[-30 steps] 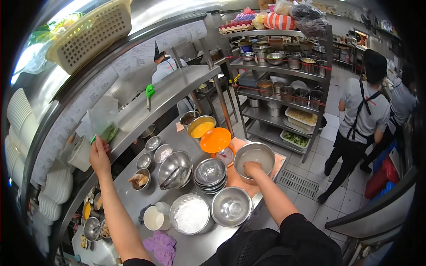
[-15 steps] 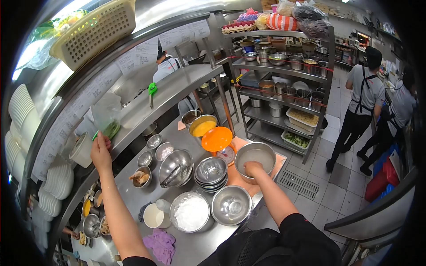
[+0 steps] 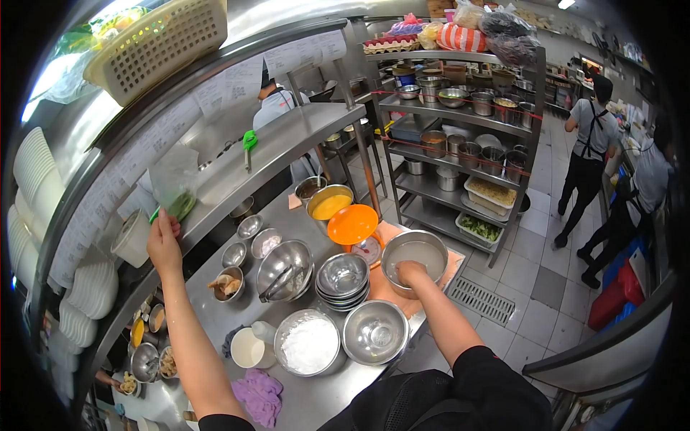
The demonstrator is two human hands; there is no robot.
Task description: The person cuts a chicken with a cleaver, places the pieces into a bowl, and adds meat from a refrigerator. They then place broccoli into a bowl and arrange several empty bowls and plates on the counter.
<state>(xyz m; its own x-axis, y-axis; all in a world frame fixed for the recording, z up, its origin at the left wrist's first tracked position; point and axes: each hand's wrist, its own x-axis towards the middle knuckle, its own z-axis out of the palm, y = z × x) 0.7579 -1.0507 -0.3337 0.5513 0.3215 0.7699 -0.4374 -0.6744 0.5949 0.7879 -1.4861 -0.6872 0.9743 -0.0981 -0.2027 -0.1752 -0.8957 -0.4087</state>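
Observation:
My left hand [image 3: 164, 235] is raised to the steel shelf on the left, its fingers closed. A bit of green shows at the fingertips, but what they pinch is unclear. Beside them, a clear plastic bag [image 3: 175, 172] holds green leaves [image 3: 184, 205]. A white tub [image 3: 132, 241] stands just left of this hand. My right hand [image 3: 411, 274] reaches inside the rim of a metal bowl of cloudy liquid [image 3: 433, 253]; its fingers are hidden. Near that bowl sit an orange dish [image 3: 352, 224] on a scale [image 3: 369, 250] and a stack of steel bowls [image 3: 343, 277].
On the steel table are a bowl of white powder [image 3: 309, 343], a steel bowl [image 3: 375, 332], a pot of yellow liquid [image 3: 330, 206] and a purple cloth [image 3: 256, 399]. Green-handled scissors [image 3: 249, 141] lie on the shelf. A loaded rack [image 3: 460, 108] stands behind; people [image 3: 591, 136] are at right.
The co-worker at the right has walked farther down the aisle. My view has shifted slightly; both my hands stay in nearly the same places.

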